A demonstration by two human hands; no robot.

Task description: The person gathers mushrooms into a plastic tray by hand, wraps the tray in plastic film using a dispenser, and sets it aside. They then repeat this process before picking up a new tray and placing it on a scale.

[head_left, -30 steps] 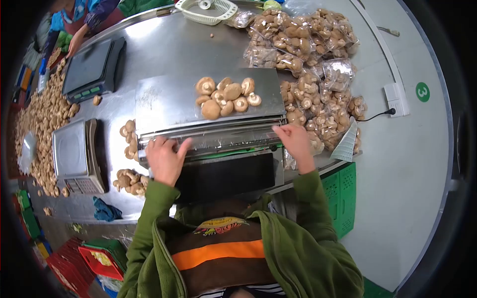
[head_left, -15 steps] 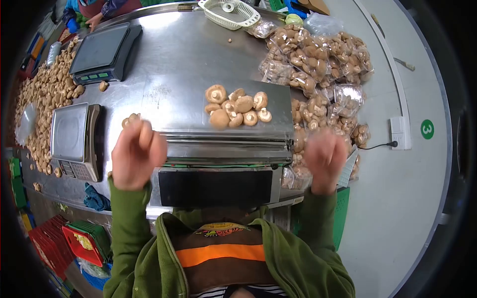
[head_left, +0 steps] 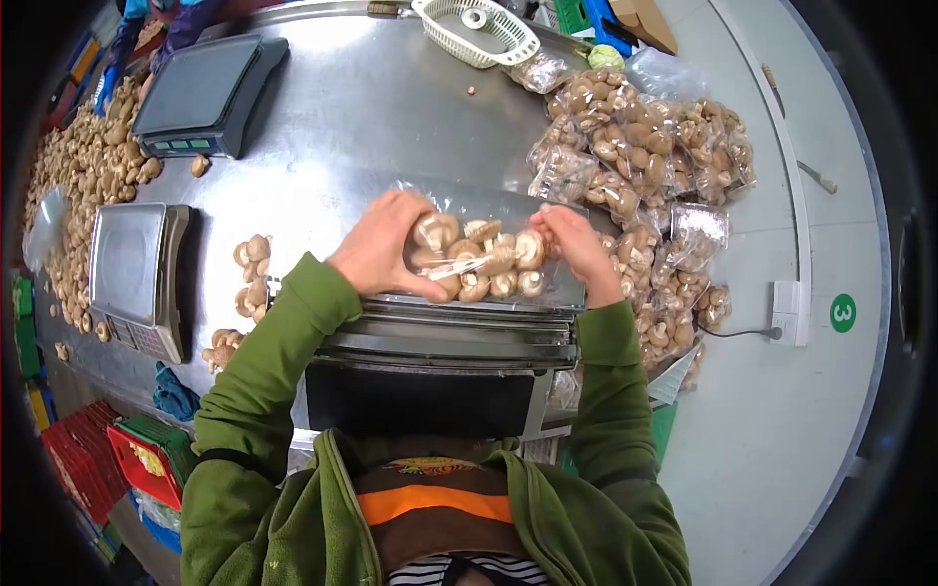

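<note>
A cluster of brown mushrooms (head_left: pixel 501 256) lies on the metal top of the wrapping machine, with clear plastic film (head_left: pixel 457 267) drawn over it. My left hand (head_left: pixel 383 244) curves around the cluster's left end, thumb in front and fingers behind, gripping the film. At the right end, my right hand (head_left: pixel 576 246) pinches the film between thumb and fingers. Below both hands run the machine's metal rollers (head_left: pixel 449 337) and its black plate (head_left: pixel 420 400). The exact film edges under my fingers are hidden.
Bagged mushrooms (head_left: pixel 635 137) are heaped on the right. Loose mushrooms (head_left: pixel 254 273) sit left of the machine, beside a scale (head_left: pixel 132 264); another scale (head_left: pixel 200 88) stands farther back. A white basket (head_left: pixel 479 34) is at the far edge. A co-worker's gloved hand (head_left: pixel 106 90) reaches into the mushroom pile.
Both hands have come inward from the sides to the mushroom cluster and hold film over it. More loose mushrooms show at left, where my left hand was. The co-worker's gloved hand has moved toward the pile.
</note>
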